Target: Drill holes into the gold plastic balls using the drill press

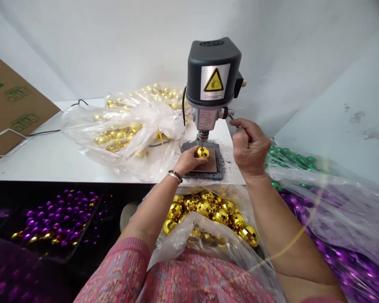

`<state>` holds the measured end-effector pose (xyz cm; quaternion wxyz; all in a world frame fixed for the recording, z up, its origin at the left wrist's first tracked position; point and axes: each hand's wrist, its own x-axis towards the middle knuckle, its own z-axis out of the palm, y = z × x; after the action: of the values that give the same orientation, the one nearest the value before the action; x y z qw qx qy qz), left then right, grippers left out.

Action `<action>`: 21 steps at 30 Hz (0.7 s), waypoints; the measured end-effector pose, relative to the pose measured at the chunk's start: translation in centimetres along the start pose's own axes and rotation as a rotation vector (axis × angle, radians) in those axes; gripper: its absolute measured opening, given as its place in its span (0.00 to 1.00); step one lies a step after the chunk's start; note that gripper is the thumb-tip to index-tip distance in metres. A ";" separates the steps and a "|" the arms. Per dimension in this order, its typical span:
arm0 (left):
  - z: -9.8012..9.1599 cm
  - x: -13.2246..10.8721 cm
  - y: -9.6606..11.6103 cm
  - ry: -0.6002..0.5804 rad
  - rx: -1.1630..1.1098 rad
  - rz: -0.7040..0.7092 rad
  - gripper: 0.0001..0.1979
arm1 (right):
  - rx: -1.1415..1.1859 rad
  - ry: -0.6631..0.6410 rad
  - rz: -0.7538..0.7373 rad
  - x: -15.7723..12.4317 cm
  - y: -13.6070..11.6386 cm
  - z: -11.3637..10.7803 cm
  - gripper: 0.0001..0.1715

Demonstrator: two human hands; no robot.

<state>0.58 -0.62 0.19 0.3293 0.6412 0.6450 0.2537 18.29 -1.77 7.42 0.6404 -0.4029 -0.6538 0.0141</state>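
A shiny gold disco ball (203,152) sits on a brown board (211,165) over the base of a small drill press (213,71). My left hand (189,160) pinches the ball between thumb and fingers, directly under the drill bit (202,143). The bit's tip meets the top of the ball; how deep it goes I cannot tell. On the right, my right hand (251,147) is wrapped round the press's feed lever (249,134), whose red grip shows partly between the fingers.
An open plastic bag of gold disco balls (221,216) lies at my lap. Clear bags with gold beads (120,136) cover the table's left half, near a cardboard box (15,105). Purple beads (60,214) fill a dark bin at left; green beads (292,158) lie bagged at right.
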 end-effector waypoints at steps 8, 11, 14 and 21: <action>0.1 0.0 -0.2 -0.003 -0.028 0.018 0.33 | 0.000 0.012 0.079 -1.0 0.2 0.2 0.17; 0.1 0.0 -0.2 -0.007 -0.037 0.015 0.33 | 0.001 0.015 0.097 -1.8 0.4 0.4 0.17; 0.3 0.1 -0.4 0.001 -0.049 0.007 0.34 | 0.032 0.057 0.132 -1.3 -0.2 0.4 0.18; 0.6 -0.3 -1.5 0.017 -0.281 0.043 0.36 | 0.121 0.052 0.300 5.9 -2.4 0.7 0.18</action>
<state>-0.01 -1.09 -1.33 0.4048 0.6002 0.5923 0.3537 17.37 0.17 13.41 0.6710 -0.4569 -0.5672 0.1386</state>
